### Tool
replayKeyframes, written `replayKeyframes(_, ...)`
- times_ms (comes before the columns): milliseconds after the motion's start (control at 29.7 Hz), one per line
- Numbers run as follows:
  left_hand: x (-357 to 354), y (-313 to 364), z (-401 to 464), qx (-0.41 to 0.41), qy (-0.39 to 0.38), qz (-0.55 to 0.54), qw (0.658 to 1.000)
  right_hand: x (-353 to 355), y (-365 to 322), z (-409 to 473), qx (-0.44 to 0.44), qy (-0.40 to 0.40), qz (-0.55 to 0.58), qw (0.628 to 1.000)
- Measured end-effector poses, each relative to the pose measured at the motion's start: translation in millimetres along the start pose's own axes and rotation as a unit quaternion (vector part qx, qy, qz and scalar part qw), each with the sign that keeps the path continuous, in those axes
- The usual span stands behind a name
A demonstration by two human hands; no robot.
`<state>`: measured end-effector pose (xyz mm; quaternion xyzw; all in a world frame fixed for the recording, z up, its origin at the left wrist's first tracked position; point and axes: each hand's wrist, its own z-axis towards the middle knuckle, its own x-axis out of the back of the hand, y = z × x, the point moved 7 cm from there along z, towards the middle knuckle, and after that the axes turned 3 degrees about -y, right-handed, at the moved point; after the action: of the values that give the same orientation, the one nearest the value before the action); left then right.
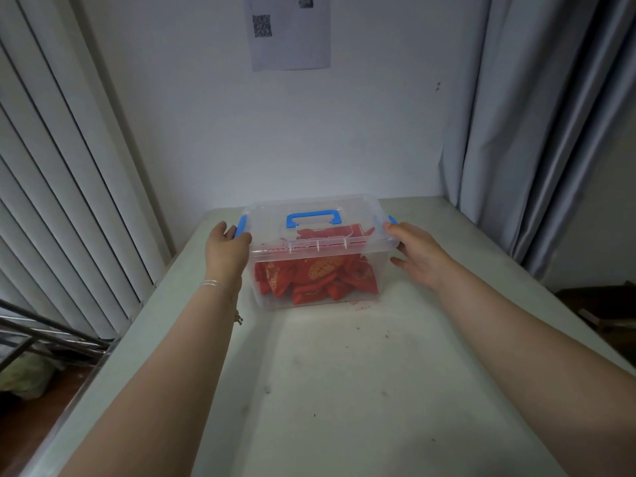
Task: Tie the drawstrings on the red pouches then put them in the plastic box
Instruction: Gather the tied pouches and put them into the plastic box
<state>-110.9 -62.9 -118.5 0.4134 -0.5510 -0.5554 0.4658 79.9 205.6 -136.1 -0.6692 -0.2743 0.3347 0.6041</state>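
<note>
1. Both hands are reaching out to the ends of the clear plastic box (318, 270): the left hand (227, 246) is curling its thumb and fingers around the blue clip latch (242, 227) at the box's left end, while the right hand (414, 251) is lying relaxed against the right end, fingers spread and gripping nothing, its fingertips just beside the right blue latch (393, 220).
2. Red fabric pouches with gold print (316, 277) are lying heaped inside the box, which is sitting at the far middle of the pale worktop (344, 373) with its lid on.
3. Judging by the closed lid, the step in hand is probably unlatching or shifting the box; pressing evenly at both ends should be keeping it from skidding.
4. Thin, smooth, see-through walls are likely flexing under a squeeze, so a light grip near the stiffer rim is wiser.
5. One arched blue handle (315, 218) is lying flat on the lid.
6. Soft, limp pouches are slumping against each other; whether their drawstrings are tied I cannot tell.
7. Small red crumbs (359, 306) are dotting the matte worktop near the box.
</note>
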Motion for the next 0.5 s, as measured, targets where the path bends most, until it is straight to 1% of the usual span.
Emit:
replayKeyframes(67, 2, 2, -1, -0.014, 0.004, 0.003, 1.000, -2, -12, -6, 0.047, 0.031, -0.013, 0.998)
replayKeyframes(168, 3, 2, 0, -0.025, 0.006, -0.001, 1.000, -3, -24, -9, 0.093, 0.074, -0.071, 0.990)
replayKeyframes(303, 3, 7, -4, -0.056, 0.004, 0.020, 0.998, -6, -26, -7, 0.090, 0.047, -0.168, 0.981)
replayKeyframes(403, 3, 6, -3, -0.080, -0.011, 0.036, 0.996, -8, -32, -11, 0.086, 0.028, -0.210, 0.973)
replayKeyframes(471, 4, 0, -7, -0.079, -0.025, 0.013, 0.996, -9, -28, -12, 0.092, 0.035, -0.237, 0.967)
replayKeyframes(504, 6, -3, -12, -0.071, -0.033, -0.015, 0.997, -9, -28, -14, 0.112, 0.050, -0.255, 0.959)
